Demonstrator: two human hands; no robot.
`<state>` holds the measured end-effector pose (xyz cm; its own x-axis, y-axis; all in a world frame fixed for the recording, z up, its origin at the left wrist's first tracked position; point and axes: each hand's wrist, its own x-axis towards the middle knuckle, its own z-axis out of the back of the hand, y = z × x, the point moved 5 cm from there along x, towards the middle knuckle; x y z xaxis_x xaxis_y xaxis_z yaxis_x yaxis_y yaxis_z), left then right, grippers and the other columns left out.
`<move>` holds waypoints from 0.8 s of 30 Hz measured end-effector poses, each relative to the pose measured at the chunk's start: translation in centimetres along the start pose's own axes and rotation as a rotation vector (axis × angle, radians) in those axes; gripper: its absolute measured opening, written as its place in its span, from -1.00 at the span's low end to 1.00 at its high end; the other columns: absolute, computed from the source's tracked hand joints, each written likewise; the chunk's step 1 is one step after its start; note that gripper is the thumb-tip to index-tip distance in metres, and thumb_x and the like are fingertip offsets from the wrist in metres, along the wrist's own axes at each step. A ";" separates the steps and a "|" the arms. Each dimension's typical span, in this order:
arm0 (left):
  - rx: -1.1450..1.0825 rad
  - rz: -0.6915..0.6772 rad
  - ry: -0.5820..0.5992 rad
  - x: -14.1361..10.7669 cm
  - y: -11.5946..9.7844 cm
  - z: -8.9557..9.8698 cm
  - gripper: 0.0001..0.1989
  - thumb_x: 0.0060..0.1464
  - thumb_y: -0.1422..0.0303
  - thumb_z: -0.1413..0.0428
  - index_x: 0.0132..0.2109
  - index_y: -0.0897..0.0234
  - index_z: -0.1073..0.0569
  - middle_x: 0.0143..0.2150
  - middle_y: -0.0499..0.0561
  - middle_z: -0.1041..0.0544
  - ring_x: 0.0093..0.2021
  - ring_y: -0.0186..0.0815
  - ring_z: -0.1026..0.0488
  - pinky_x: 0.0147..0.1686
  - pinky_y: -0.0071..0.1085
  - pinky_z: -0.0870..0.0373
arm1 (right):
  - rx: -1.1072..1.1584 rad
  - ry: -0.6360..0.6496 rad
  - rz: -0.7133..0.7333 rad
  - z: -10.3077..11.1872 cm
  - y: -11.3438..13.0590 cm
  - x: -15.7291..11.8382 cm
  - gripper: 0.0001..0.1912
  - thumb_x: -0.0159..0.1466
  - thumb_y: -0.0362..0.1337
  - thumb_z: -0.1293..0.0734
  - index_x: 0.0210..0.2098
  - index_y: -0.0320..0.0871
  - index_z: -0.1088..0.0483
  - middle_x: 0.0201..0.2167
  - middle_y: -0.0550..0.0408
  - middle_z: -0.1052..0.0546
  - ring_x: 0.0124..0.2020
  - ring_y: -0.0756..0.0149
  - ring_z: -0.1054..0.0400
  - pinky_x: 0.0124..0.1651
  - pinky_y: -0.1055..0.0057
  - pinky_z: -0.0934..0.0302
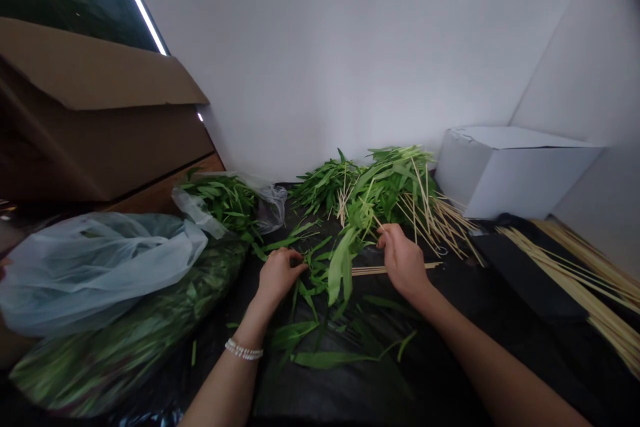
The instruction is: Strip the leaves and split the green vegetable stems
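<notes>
My right hand (401,257) pinches the end of a thin wooden skewer (378,221). Leafy greens (341,263) are bunched on the skewer's far end, and their long leaves droop over the black covering. To the left, my left hand (281,272), with a white beaded bracelet (243,349) at the wrist, has its fingers curled low among loose green leaves (320,270). Whether a leaf is between those fingers is hidden. A few bare skewers (369,271) lie between my hands, partly behind the right one. Cut leaves (333,359) are scattered nearer me.
Behind my hands lies a pile of skewered greens (395,180). Plastic bags of greens (220,203) and a clear bag (115,267) are at left, below a cardboard box (110,140). At right stand a white box (520,170) and long wooden sticks (575,280).
</notes>
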<state>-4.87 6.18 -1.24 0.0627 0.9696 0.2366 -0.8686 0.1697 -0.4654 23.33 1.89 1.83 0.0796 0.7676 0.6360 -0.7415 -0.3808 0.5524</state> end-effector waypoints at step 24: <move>0.220 -0.075 -0.026 -0.4 -1.4 0.1 -0.87 -0.01 0.37 -0.18 -0.28 0.11 -0.61 0.02 0.08 -0.50 0.09 0.02 -0.26 -0.09 -0.14 -0.24 | 0.044 0.062 0.115 -0.7 0.9 -0.6 -0.75 0.39 -0.27 -0.01 -0.15 -0.13 -0.28 -0.45 0.13 -0.47 -0.41 0.34 -0.41 -0.26 0.47 -0.18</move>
<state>-3.72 5.58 -0.61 0.1211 0.9503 0.2869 -0.9485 0.1960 -0.2489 22.15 1.47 1.61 -0.0464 0.7475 0.6627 -0.7132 -0.4893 0.5019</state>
